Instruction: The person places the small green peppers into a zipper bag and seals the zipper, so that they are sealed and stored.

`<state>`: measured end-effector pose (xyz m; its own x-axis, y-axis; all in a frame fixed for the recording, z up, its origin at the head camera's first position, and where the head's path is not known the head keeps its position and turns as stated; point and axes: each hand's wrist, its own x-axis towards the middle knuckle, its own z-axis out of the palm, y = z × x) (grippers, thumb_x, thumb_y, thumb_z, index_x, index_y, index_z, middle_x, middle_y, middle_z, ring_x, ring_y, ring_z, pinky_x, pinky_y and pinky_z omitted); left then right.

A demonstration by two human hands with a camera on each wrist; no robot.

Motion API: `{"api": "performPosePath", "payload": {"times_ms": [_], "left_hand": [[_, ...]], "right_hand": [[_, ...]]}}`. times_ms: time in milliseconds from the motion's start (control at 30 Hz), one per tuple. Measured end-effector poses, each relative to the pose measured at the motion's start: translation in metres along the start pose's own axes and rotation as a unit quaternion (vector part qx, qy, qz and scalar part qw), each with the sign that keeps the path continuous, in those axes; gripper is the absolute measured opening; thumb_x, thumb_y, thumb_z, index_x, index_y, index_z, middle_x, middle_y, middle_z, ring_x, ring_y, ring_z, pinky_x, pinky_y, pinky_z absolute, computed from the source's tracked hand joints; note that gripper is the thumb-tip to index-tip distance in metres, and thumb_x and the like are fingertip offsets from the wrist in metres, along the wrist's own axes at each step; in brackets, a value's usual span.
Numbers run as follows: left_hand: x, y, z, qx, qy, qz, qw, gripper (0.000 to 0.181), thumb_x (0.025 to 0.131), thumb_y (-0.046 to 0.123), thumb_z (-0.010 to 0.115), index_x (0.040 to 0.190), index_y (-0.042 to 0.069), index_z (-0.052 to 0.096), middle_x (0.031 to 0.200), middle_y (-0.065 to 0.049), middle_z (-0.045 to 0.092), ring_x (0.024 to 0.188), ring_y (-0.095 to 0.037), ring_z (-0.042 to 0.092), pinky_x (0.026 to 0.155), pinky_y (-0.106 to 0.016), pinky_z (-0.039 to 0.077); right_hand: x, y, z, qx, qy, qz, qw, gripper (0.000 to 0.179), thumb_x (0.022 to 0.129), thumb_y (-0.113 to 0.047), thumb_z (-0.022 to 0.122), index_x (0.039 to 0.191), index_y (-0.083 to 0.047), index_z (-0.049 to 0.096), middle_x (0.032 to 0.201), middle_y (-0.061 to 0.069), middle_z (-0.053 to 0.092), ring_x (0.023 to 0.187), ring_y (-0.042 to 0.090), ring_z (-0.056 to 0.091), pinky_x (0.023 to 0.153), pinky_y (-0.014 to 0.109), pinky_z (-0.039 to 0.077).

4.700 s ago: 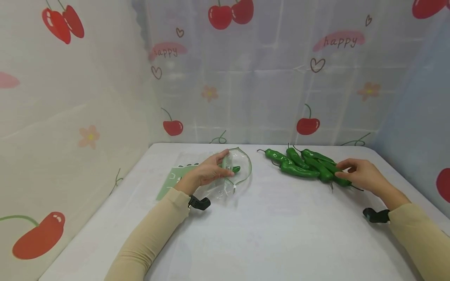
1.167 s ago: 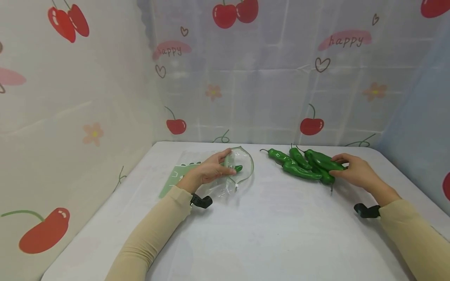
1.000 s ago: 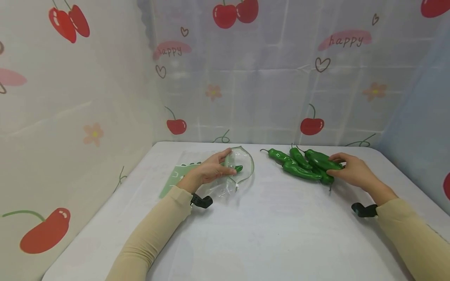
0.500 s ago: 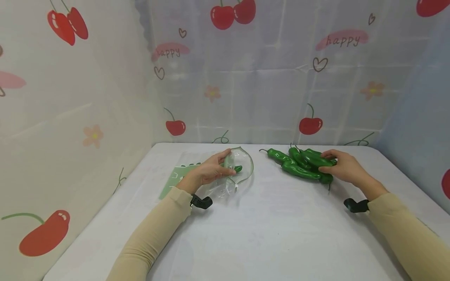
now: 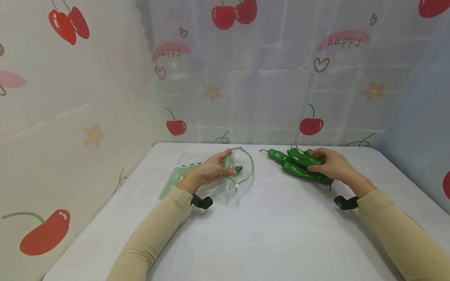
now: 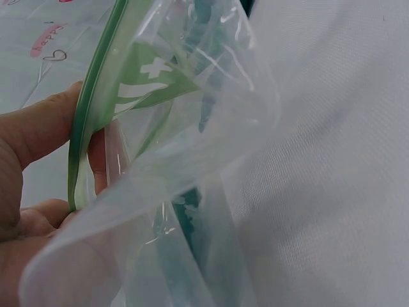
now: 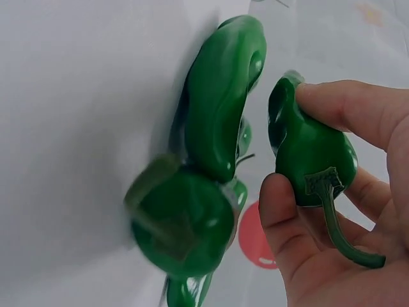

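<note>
My left hand pinches the green-edged mouth of a clear zip bag, keeping it gaping towards the right. Inside the bag, the tip of a green pepper shows. The left wrist view has thumb and fingers on either side of the green zip strip. At the right, my right hand grips another green pepper over the pile. The right wrist view shows this held pepper between thumb and fingers, stem towards the palm, apart from the pile's peppers.
Several green peppers lie heaped at the back right of the white table. The bag's printed green part spreads left of my left hand. Curtains with cherry prints stand behind and at both sides.
My right hand has picked up a pepper from the pile's right side and carried it left over the others. The left hand and bag stay in place.
</note>
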<state>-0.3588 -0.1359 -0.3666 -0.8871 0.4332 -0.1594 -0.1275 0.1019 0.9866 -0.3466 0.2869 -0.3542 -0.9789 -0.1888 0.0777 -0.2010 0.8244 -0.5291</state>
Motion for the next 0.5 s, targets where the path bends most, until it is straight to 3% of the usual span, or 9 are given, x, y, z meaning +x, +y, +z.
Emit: {"api": "performPosePath", "payload": {"times_ms": [500], "left_hand": [[-0.003,0.001,0.001,-0.015,-0.002,0.002,0.9999,0.107,0.088,-0.01,0.075,0.168,0.022,0.011,0.175,0.0,0.007,0.148,-0.026,0.035,0.088,-0.023,0.056]], "right_hand": [[0.011,-0.029,0.016,0.013,-0.011,-0.027,0.9995,0.057,0.091,-0.041,0.077,0.137,-0.012,0.058,0.139,0.026,0.057,0.121,0.041,0.056,0.097,0.058,0.052]]}}
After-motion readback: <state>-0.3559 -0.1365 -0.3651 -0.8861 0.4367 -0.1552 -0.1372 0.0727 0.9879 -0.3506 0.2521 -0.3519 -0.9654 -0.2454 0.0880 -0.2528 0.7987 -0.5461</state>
